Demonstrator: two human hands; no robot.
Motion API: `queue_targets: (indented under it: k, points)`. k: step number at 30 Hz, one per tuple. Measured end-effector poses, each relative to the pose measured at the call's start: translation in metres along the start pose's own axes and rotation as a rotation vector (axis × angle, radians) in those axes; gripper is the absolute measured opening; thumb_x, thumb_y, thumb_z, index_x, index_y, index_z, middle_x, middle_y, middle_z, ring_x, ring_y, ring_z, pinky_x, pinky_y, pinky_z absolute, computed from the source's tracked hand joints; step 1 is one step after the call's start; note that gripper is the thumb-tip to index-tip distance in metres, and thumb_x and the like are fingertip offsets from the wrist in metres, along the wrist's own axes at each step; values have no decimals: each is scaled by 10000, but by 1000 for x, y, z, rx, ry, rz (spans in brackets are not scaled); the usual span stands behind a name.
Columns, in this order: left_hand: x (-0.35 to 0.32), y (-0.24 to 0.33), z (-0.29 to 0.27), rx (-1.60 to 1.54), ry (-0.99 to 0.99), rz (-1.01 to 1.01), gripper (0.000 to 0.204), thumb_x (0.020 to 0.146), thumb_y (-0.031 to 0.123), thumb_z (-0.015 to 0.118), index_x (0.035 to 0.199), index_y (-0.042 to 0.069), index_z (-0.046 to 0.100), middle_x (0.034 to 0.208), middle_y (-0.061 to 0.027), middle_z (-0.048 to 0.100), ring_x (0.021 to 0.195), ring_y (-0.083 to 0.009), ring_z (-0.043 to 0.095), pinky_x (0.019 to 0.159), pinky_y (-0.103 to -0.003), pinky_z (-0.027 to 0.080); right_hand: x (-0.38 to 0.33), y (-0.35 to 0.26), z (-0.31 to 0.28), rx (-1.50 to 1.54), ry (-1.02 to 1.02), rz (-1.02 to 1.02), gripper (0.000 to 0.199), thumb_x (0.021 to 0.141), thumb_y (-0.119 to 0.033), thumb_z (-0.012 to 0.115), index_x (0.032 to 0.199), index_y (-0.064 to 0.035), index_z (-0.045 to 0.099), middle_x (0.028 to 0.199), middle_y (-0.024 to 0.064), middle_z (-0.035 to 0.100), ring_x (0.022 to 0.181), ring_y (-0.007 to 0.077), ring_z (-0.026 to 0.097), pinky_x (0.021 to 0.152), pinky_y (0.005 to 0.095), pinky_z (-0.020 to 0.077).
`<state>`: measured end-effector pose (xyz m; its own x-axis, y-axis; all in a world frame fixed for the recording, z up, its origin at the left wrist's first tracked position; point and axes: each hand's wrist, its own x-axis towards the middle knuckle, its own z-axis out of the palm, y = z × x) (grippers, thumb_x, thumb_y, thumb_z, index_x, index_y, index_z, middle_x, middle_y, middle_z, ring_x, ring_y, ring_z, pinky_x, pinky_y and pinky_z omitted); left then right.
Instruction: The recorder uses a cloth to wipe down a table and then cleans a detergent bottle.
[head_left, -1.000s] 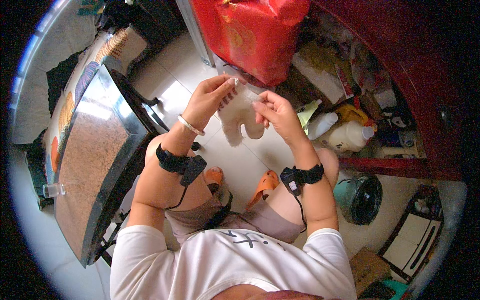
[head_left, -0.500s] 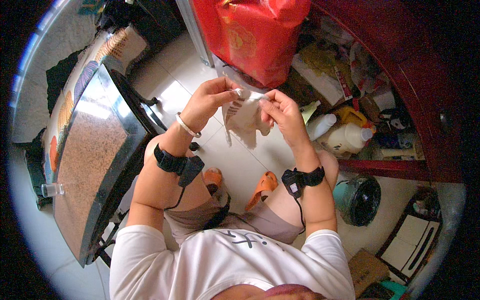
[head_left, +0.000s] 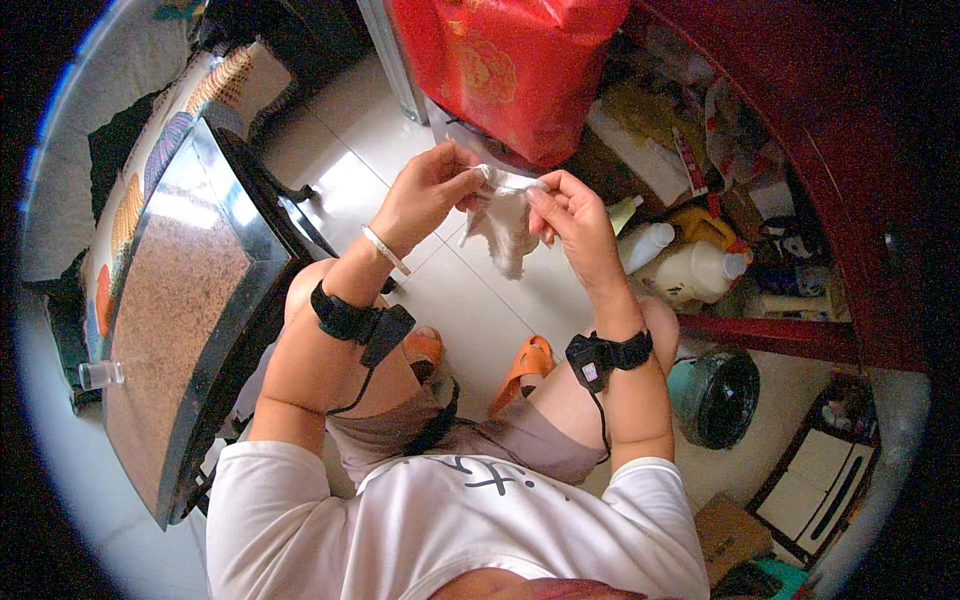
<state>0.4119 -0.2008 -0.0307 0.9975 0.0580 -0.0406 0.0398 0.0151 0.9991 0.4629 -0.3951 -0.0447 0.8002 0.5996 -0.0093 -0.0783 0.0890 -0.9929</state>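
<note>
Between my two hands hangs a thin, crumpled whitish piece that looks like a plastic bag (head_left: 503,228), its top edge pulled fairly taut. My left hand (head_left: 438,192) pinches the upper left corner between thumb and fingers. At the upper right corner, my right hand (head_left: 572,215) grips it in the same way. The lower part dangles loose above the tiled floor, bunched and narrowing to a point. Each forearm wears a black strap with a small device, and a pale bracelet (head_left: 385,250) circles my left wrist.
A large red bag (head_left: 510,80) stands just beyond my hands. At right, an open dark red cabinet (head_left: 780,335) holds bottles, including a cream jug (head_left: 690,275), and clutter. A lined bin (head_left: 718,400) sits below it. To the left is a brown-topped table (head_left: 180,300) with a glass (head_left: 100,376).
The whitish bag's hanging part has gathered narrower and swung, hiding its dark stripes. Both hands keep their pinch, the left tilted slightly and the two a little closer together.
</note>
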Motion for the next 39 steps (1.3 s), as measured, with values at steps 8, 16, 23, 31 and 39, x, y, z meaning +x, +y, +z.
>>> queue_targets:
  k: [8,16,23,31,39]
  points:
    - [-4,-1,8,4,-59,10,145,898,172,546,889,28,532,750,-13,575,637,-73,501,572,-207,419,-2,-5,9,-156,83,-80,145,887,-167,541,971,-55,505,636,11,580,520,31,463,484,178,364]
    - [-4,1,13,77,-81,-13,161,897,179,547,887,18,540,745,-22,573,619,-82,518,559,-218,442,-3,-1,24,-394,116,-196,163,840,-134,588,926,-34,492,706,91,620,628,166,619,569,299,484]
    - [-5,5,10,50,-171,-92,174,882,155,564,919,-14,557,771,-51,601,652,-125,594,618,-248,506,-1,0,18,-612,132,-343,155,819,-106,591,895,-27,482,718,133,621,648,249,640,574,354,492]
    - [-3,0,11,116,-223,8,173,872,147,577,936,-14,572,788,-35,606,669,-92,556,622,-233,478,-4,-2,13,-589,183,-271,109,828,-104,572,845,-11,517,686,138,628,632,250,644,575,342,498]
    - [-8,12,15,162,-205,-45,178,866,187,582,896,12,594,733,3,582,657,-64,527,588,-208,438,-6,-7,12,-475,162,-180,133,845,-135,568,857,-12,520,660,89,612,589,147,610,549,291,483]
